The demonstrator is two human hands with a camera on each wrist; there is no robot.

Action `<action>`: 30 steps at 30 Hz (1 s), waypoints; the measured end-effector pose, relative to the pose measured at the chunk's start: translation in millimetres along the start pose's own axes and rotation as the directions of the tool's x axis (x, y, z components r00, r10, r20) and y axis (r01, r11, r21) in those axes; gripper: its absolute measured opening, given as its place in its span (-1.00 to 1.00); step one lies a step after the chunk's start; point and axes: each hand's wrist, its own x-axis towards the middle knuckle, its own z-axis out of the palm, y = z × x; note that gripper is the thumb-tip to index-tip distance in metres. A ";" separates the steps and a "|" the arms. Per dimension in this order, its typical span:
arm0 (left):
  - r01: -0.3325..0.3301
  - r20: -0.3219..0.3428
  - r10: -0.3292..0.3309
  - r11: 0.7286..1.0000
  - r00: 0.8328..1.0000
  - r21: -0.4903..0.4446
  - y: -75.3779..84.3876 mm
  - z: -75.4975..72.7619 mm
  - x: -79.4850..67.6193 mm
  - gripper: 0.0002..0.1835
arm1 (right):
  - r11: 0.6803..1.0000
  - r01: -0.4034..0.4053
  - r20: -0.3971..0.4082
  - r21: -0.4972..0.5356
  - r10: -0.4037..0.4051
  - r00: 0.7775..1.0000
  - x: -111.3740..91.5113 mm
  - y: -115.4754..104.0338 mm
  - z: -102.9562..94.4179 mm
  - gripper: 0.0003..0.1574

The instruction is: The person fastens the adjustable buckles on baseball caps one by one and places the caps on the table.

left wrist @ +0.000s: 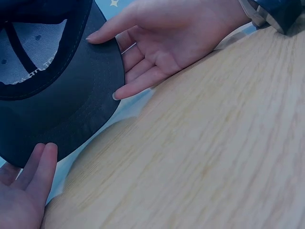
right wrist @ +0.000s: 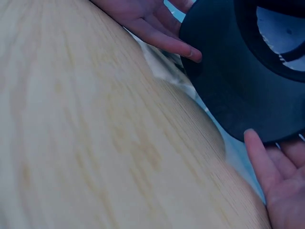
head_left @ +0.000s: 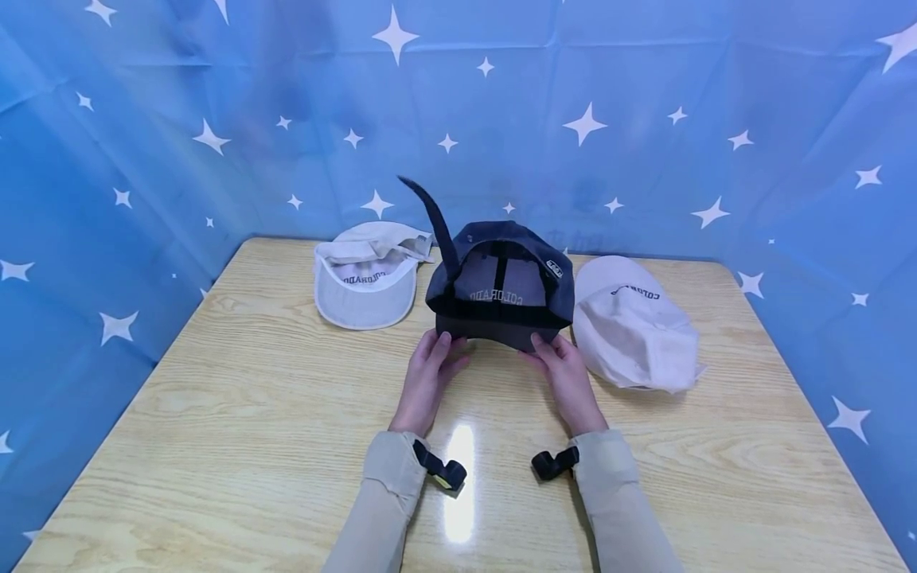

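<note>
A dark navy baseball cap (head_left: 499, 274) is held up above the table with its inside and back opening facing me. Mirrored COLORADO lettering shows inside it, and a loose strap (head_left: 435, 223) sticks up on its left. My left hand (head_left: 427, 382) pinches the left side of the brim (left wrist: 81, 112), thumb on the near face and fingers behind. On the opposite side, my right hand (head_left: 568, 386) pinches the brim in the same way. Some fingers are hidden by the brim. In the right wrist view, both hands and the dark brim (right wrist: 238, 90) appear close up.
A white cap (head_left: 365, 310) lies upturned on the left, COLORADO lettering inside. Another white cap (head_left: 637, 326) lies brim-left beside my right hand. Beneath is a wooden table (head_left: 251, 446), with a blue star-patterned curtain (head_left: 501, 103) behind. Each wrist wears a small black camera (head_left: 447, 475).
</note>
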 end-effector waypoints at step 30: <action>-0.104 -0.180 0.147 0.968 0.973 0.226 -5.4 -4.4 -0.9 -0.93 | 0.958 0.101 -0.011 -0.270 -0.108 0.994 -13.2 -18.1 4.2 -0.35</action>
